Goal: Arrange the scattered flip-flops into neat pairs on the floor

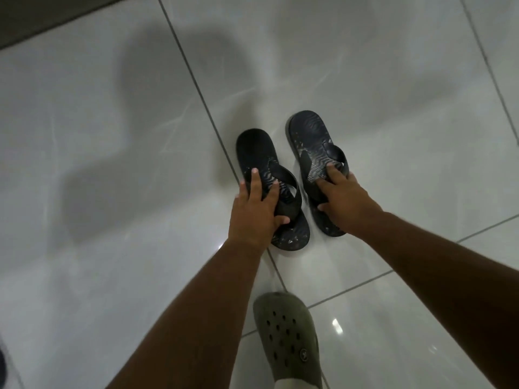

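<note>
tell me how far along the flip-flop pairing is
Done: the two dark flip-flops lie side by side, pointing the same way, on the tiled floor. In hand: the left hand is on the left flip-flop, the right hand on the right flip-flop. Left: evening them up, since the right one sits farther forward. No other flip-flops are in view.

Both forearms are bare, with no sleeves, watches or rings showing on the left hand [254,209] or right hand [344,204]. One foot wears an olive-green perforated clog [288,341] with a round strap rivet.
</note>
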Action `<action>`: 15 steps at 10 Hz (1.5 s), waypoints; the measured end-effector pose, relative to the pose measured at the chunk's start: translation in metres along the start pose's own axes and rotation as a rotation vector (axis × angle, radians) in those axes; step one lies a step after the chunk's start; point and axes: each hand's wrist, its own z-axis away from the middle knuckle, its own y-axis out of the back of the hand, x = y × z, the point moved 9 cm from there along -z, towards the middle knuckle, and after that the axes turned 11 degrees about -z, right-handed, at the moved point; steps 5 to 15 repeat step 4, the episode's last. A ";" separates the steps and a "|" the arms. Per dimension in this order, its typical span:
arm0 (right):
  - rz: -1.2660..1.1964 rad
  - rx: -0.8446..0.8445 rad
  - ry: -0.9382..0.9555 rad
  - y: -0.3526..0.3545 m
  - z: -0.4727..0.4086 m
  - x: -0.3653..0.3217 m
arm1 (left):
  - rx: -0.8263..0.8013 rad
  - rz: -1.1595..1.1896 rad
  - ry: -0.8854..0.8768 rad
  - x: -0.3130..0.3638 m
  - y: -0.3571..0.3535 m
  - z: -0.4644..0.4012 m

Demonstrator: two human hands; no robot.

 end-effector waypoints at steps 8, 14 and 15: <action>0.003 -0.051 -0.002 0.022 0.051 -0.029 | -0.063 -0.089 0.105 -0.045 0.048 0.065; 0.003 -0.051 -0.002 0.022 0.051 -0.029 | -0.063 -0.089 0.105 -0.045 0.048 0.065; 0.003 -0.051 -0.002 0.022 0.051 -0.029 | -0.063 -0.089 0.105 -0.045 0.048 0.065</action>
